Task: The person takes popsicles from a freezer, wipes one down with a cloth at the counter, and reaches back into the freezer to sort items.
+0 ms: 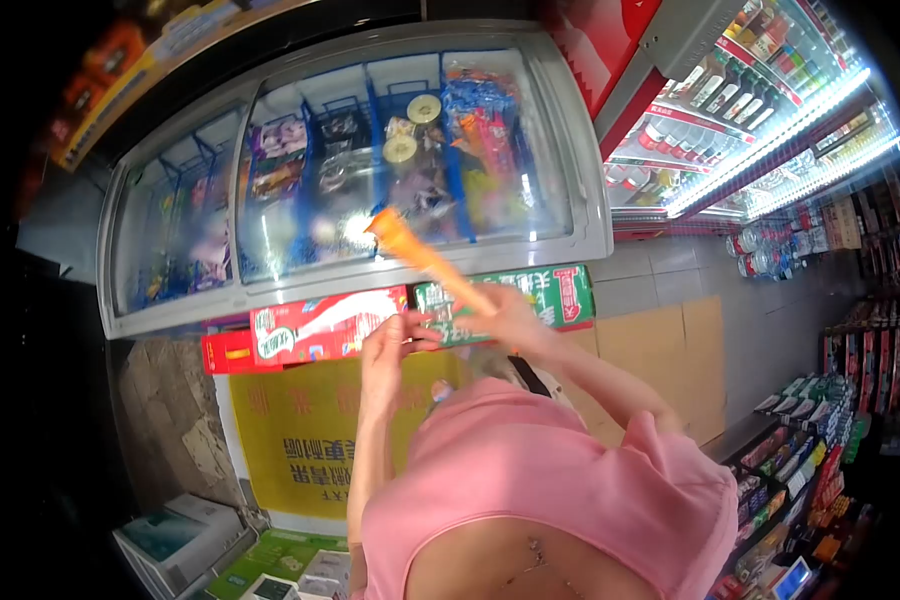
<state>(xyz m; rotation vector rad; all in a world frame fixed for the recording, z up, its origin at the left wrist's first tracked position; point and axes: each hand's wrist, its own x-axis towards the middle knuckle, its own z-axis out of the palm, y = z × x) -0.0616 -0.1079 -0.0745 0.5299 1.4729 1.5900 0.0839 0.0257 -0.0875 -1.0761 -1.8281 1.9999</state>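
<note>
My right hand (510,318) is closed around the lower end of an orange stick-like tool (425,262) with a flared tip. Motion blurs the tool, so its exact kind is unclear. It slants up and left, with its tip over the glass top of a chest freezer (360,265). My left hand (398,338) is in front of the red drink carton (315,328), fingers apart and holding nothing that I can see. To its right, a green carton (560,297) is partly behind my right hand. Both cartons stand along the freezer's front.
Packaged goods show in blue wire baskets (365,130) under the freezer glass. At the right stands a lit drinks fridge (710,110), with bottle packs (765,250) beside it. Flattened cardboard (660,360) lies on the tiles. Snack shelves (800,440) line the lower right.
</note>
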